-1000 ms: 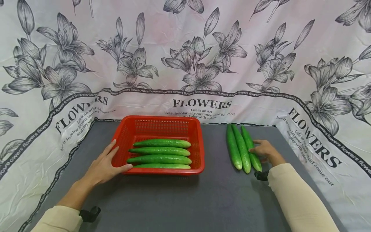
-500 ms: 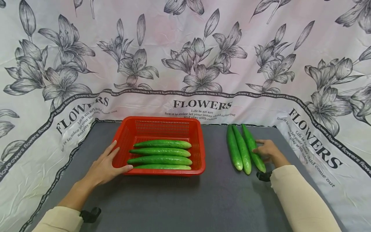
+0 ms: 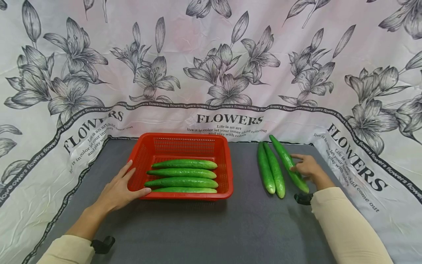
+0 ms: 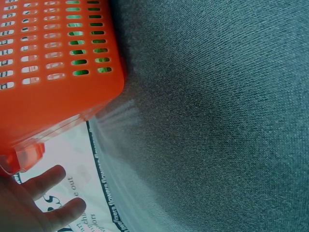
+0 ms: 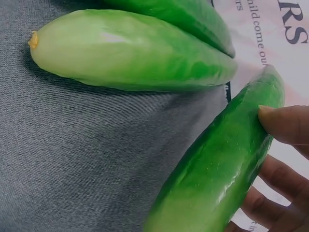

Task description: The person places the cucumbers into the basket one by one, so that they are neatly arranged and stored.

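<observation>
My right hand (image 3: 309, 168) grips a green cucumber (image 3: 282, 151) between thumb and fingers, tilted with its far end up by the cloth's edge. In the right wrist view the thumb lies on one side of this cucumber (image 5: 217, 159) and the fingers on the other. Just left of it, two more cucumbers (image 3: 265, 169) lie side by side on the grey table. My left hand (image 3: 115, 191) rests at the left front corner of a red plastic basket (image 3: 188, 196), thumb on the rim, fingers spread. Several cucumbers (image 3: 182, 182) lie crosswise inside.
Grey cloth (image 3: 211, 231) covers the table in front of the basket and between it and the loose cucumbers. A white flower-printed curtain (image 3: 227, 84) borders the table at the back and both sides.
The right hand has drawn its cucumber away from the other two, rightward, and its far end now sits higher in view. Left hand and basket have stayed put.
</observation>
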{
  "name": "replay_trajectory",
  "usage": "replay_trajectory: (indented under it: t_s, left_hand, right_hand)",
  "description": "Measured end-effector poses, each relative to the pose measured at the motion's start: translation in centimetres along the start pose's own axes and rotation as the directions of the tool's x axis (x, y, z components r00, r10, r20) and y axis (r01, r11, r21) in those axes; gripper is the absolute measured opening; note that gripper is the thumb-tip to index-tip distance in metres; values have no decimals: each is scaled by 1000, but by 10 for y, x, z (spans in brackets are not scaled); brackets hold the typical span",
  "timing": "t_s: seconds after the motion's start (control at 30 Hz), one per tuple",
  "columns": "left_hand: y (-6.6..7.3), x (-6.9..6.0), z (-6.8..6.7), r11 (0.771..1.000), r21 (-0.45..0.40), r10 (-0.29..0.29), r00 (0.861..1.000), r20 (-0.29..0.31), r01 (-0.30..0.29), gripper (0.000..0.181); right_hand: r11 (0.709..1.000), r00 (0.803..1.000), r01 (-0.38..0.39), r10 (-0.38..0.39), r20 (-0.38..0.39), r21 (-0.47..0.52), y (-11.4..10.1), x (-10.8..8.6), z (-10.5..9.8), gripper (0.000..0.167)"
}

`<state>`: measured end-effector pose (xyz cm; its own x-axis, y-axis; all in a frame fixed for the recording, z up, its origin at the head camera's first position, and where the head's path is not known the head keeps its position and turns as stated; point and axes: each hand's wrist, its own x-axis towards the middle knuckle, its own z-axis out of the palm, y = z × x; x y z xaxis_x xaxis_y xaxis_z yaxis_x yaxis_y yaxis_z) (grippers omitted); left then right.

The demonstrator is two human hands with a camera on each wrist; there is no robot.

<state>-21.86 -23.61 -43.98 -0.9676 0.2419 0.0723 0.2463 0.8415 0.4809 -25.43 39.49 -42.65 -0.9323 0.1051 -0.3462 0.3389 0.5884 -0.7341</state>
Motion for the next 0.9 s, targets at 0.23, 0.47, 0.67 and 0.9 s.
replay_trajectory:
  t_s: [0.23, 0.47, 0.67, 0.9]
  left_hand:
    - [0, 0, 0, 1000, 3, 5, 1000, 1, -5, 102]
    - [0, 1, 0, 1000, 11, 7, 1000, 2, -7, 102]
    - [-1, 1, -1, 1000, 13, 1, 1000, 6, -1, 102]
    - [0, 1, 0, 1000, 5, 5, 1000, 5, -5, 102]
  right_hand:
    - [995, 998, 63, -65, -15, -75, -8, -4, -3, 68]
    - [979, 988, 153, -156, -12, -133, -19, -10, -6, 66]
    - [958, 970, 233, -241, -30, -169, -33, -14, -9, 65]
    - [922, 947, 304, -320, -31, -240, -48, -20, -9, 62]
